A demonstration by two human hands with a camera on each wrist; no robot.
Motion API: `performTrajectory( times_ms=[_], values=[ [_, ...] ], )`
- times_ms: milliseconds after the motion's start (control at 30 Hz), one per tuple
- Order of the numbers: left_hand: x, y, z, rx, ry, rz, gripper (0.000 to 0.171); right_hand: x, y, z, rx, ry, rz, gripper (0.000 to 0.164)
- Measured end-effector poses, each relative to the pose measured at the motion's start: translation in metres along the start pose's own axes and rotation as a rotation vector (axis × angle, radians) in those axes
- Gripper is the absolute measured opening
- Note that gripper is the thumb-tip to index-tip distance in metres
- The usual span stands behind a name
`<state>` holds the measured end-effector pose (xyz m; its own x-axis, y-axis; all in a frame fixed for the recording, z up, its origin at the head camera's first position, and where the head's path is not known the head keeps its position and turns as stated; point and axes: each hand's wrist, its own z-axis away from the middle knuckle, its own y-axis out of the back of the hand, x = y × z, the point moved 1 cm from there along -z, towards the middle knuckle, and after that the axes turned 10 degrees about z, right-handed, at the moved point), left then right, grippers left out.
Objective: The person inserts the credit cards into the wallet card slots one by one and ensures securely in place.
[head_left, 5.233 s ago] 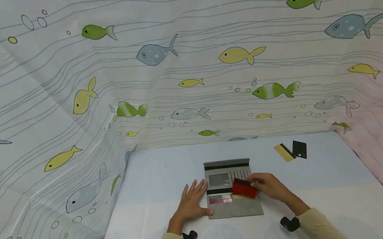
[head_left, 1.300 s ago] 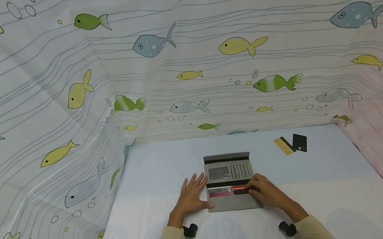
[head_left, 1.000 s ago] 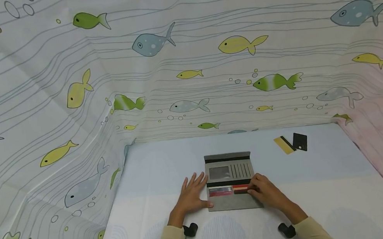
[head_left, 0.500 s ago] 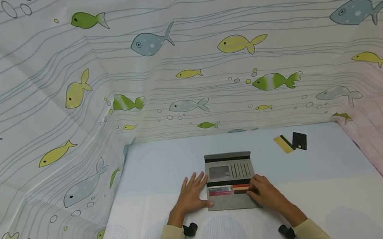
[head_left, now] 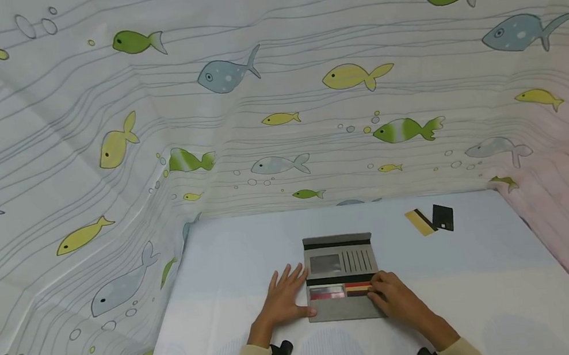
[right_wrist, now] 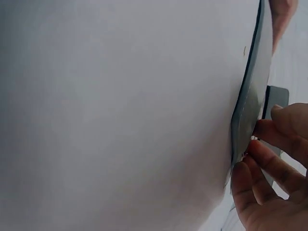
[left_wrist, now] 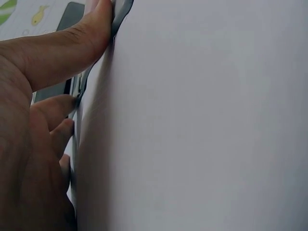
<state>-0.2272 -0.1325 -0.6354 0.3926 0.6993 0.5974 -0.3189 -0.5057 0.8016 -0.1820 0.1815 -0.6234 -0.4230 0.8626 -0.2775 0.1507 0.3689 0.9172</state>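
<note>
A grey wallet [head_left: 345, 309] lies unfolded flat on the table, with a clear window and a row of slots on its upper half. My left hand [head_left: 283, 300] spreads its fingers along the wallet's left edge, thumb resting on the lower left corner. At the right edge, my right hand [head_left: 399, 302] bends its fingers and pinches a red card [head_left: 357, 284] in the lower right pocket. Only a strip of that card shows, above tan and dark strips. Shiny, pinkish cards [head_left: 327, 293] fill the lower left pocket. In the right wrist view the fingertips [right_wrist: 243, 175] meet the wallet's edge.
A gold card [head_left: 419, 222] with a black stripe and a black card [head_left: 442, 217] lie at the table's back right. Behind the white and pale blue table [head_left: 235, 252] hangs a fish-patterned curtain [head_left: 237, 119].
The red card has gone from above the wallet down into its lower right pocket, the right hand following it. Lately the right fingers have shifted only slightly. The left hand has stayed put.
</note>
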Motion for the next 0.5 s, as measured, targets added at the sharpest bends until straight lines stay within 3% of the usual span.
performTrajectory(
  times_ms=[167,367,500],
  values=[
    [0.0027,0.0018,-0.0007,-0.007,0.009,0.008,0.106,0.0006,-0.0001,0.0029,0.000,0.022,0.035,0.008],
    [0.0036,0.0030,-0.0004,-0.006,0.009,0.011,0.105,0.0009,-0.0004,0.0057,0.010,0.047,0.070,0.022],
    [0.0027,0.0007,0.0010,-0.011,0.025,0.007,0.106,0.0061,0.0034,0.0055,-0.012,0.018,-0.037,0.021]
  ],
)
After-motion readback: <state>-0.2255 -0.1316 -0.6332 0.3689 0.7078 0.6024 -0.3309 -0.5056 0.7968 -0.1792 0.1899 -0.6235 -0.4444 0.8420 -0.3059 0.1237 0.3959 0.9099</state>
